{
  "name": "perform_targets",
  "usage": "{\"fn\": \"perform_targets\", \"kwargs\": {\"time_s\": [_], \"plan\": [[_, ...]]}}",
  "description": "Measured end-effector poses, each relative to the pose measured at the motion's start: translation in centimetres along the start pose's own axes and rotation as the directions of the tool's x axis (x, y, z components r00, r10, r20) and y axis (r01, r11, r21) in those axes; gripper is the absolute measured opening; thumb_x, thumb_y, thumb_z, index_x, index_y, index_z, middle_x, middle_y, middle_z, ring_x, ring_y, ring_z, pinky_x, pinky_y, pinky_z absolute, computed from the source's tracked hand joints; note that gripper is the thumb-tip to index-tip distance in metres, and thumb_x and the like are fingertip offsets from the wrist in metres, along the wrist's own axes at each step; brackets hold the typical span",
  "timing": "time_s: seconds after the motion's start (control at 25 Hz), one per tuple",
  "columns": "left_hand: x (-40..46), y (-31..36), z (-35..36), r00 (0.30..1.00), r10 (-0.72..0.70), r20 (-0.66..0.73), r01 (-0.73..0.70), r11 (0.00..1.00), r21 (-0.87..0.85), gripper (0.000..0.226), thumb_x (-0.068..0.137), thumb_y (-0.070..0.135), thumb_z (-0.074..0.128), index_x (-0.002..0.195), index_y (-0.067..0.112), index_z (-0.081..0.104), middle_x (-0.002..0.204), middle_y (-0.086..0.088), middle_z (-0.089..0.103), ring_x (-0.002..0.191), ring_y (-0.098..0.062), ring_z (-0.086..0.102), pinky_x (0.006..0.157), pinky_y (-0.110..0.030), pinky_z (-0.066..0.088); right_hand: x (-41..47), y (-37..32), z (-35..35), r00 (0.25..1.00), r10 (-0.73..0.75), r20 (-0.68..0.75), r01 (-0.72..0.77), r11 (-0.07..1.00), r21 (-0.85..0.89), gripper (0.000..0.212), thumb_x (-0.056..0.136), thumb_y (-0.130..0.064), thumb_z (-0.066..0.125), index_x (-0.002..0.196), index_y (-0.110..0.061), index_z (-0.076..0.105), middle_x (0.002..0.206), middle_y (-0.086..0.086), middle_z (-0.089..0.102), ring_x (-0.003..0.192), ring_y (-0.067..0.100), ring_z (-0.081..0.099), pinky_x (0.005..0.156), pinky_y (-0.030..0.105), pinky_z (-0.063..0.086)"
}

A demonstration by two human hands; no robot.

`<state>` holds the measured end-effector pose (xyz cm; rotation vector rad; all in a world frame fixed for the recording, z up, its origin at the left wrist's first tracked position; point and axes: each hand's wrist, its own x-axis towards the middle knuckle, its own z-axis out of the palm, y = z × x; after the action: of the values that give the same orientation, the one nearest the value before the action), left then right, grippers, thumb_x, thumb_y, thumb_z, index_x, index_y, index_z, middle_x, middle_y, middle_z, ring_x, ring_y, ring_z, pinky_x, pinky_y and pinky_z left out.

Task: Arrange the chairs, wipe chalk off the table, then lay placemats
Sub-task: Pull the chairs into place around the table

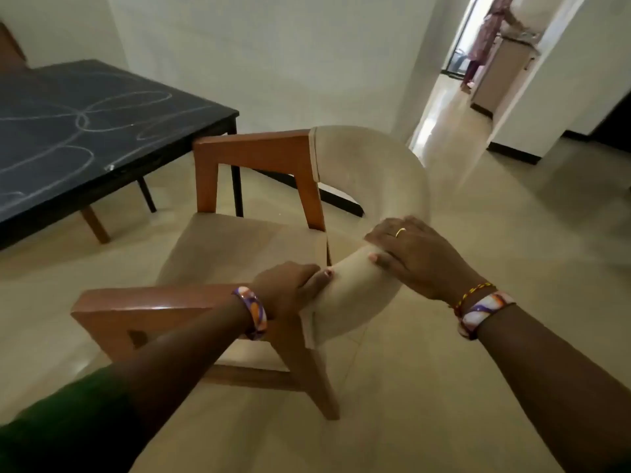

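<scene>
- The left hand (290, 288) grips the near end of the chair's padded curved backrest (372, 186), where the cushion meets the wooden arm; its fingers (316, 279) are curled over the top edge, so the hold is firm enough to steer.
- The right hand (413, 256) sits just beyond the left fingers on the same cushion, fingers wrapped down over the roll and thumb tucked beneath, closed on the padding.
- With both hands so close together on the backrest, the chair (239, 247) can likely be dragged or swung as one piece rather than lifted.
- The chair stands on the tiled floor (495, 233), its seat reaching out ahead of the fingers toward the worktop (102, 107), which lies well apart to their far left. It seems angled rather than squared to the edge, so arranging is probably unfinished.
- The dark worktop carries looping chalk marks (85, 121), so wiping is not yet done; no placemats show.
- Another wooden chair back (10, 49) peeks at the worktop's far side.
</scene>
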<state>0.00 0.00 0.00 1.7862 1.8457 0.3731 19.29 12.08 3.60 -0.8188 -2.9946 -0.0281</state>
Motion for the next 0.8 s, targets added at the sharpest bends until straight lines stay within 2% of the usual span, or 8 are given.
{"fn": "perform_targets", "kwargs": {"time_s": [0.08, 0.16, 0.28, 0.36, 0.44, 0.56, 0.64, 0.8], "plan": [[2.6, 3.7, 1.0, 0.994, -0.082, -0.066, 0.072, 0.987, -0.145, 0.05, 0.096, 0.048, 0.027, 0.124, 0.015, 0.052, 0.11, -0.007, 0.062, 0.095, -0.02, 0.059, 0.083, -0.029, 0.046, 0.1, 4.7, -0.5, 0.994, -0.075, -0.083, 0.08, 0.995, 0.067, 0.076, 0.09, -0.064, 0.003, 0.129, -0.022, 0.053, 0.133, 0.001, 0.053, 0.131, 0.019, 0.04, 0.113, 0.041, 0.023], [4.2, 6.8, 1.6, 0.962, -0.19, -0.198, 0.167, 0.978, -0.127, 0.051, 0.095, 0.051, 0.026, 0.116, 0.016, 0.056, 0.103, -0.005, 0.063, 0.089, -0.02, 0.059, 0.08, -0.03, 0.046, 1.3, 8.0, -0.6, 0.981, -0.176, -0.088, 0.183, 0.98, 0.081, 0.063, 0.092, -0.055, 0.013, 0.13, -0.022, 0.051, 0.134, 0.0, 0.051, 0.133, 0.019, 0.038, 0.113, 0.042, 0.022], [5.0, 8.5, 2.9, 0.837, -0.378, -0.396, 0.371, 0.923, -0.099, 0.058, 0.092, 0.058, 0.02, 0.094, 0.018, 0.061, 0.086, -0.004, 0.063, 0.076, -0.017, 0.058, 0.074, -0.033, 0.047, 3.8, 10.5, -0.5, 0.926, -0.369, -0.072, 0.375, 0.921, 0.101, 0.062, 0.091, -0.054, 0.013, 0.121, -0.022, 0.057, 0.122, -0.001, 0.058, 0.121, 0.018, 0.047, 0.107, 0.039, 0.028], [5.0, 9.0, 3.6, 0.745, -0.437, -0.504, 0.454, 0.886, -0.098, 0.061, 0.091, 0.061, 0.017, 0.085, 0.019, 0.061, 0.077, -0.002, 0.061, 0.071, -0.017, 0.056, 0.073, -0.037, 0.049, 5.8, 11.3, -0.9, 0.899, -0.427, -0.095, 0.436, 0.892, 0.118, 0.069, 0.089, -0.057, 0.01, 0.104, -0.019, 0.065, 0.103, 0.002, 0.066, 0.097, 0.019, 0.056, 0.087, 0.034, 0.038], [5.1, 9.4, 4.1, 0.665, -0.47, -0.58, 0.501, 0.857, -0.119, 0.065, 0.09, 0.063, 0.014, 0.081, 0.02, 0.061, 0.072, -0.001, 0.06, 0.067, -0.016, 0.056, 0.071, -0.039, 0.049, 7.8, 11.6, -1.2, 0.896, -0.434, -0.098, 0.444, 0.886, 0.134, 0.073, 0.09, -0.063, 0.01, 0.084, -0.017, 0.067, 0.082, 0.004, 0.065, 0.077, 0.02, 0.056, 0.066, 0.029, 0.033], [5.4, 9.6, 4.4, 0.579, -0.496, -0.648, 0.532, 0.831, -0.161, 0.062, 0.088, 0.06, 0.016, 0.078, 0.02, 0.063, 0.066, 0.001, 0.06, 0.061, -0.012, 0.056, 0.062, -0.033, 0.048, 8.9, 11.0, -1.1, 0.878, -0.465, -0.113, 0.475, 0.875, 0.09, 0.062, 0.095, -0.058, 0.021, 0.055, -0.019, 0.049, 0.057, -0.001, 0.048, 0.055, 0.015, 0.045, 0.053, 0.028, 0.028], [5.6, 9.8, 4.6, 0.524, -0.515, -0.678, 0.547, 0.814, -0.196, 0.057, 0.09, 0.059, 0.021, 0.074, 0.023, 0.061, 0.061, 0.005, 0.056, 0.056, -0.007, 0.052, 0.054, -0.024, 0.038, 9.6, 10.8, -1.1, 0.825, -0.555, -0.109, 0.561, 0.827, 0.037, 0.067, 0.094, -0.06, 0.019, 0.056, -0.016, 0.053, 0.054, -0.002, 0.047, 0.051, 0.012, 0.042, 0.052, 0.027, 0.031], [6.0, 10.4, 4.1, 0.472, -0.632, -0.615, 0.597, 0.742, -0.304, 0.033, 0.095, 0.044, 0.039, 0.068, 0.035, 0.054, 0.062, 0.015, 0.051, 0.059, -0.002, 0.048, 0.053, -0.017, 0.028, 11.7, 10.9, -1.3, 0.686, -0.726, -0.044, 0.727, 0.686, 0.014, 0.067, 0.084, -0.063, 0.017, 0.062, -0.016, 0.06, 0.055, -0.003, 0.048, 0.053, 0.013, 0.045, 0.054, 0.028, 0.031]]}}
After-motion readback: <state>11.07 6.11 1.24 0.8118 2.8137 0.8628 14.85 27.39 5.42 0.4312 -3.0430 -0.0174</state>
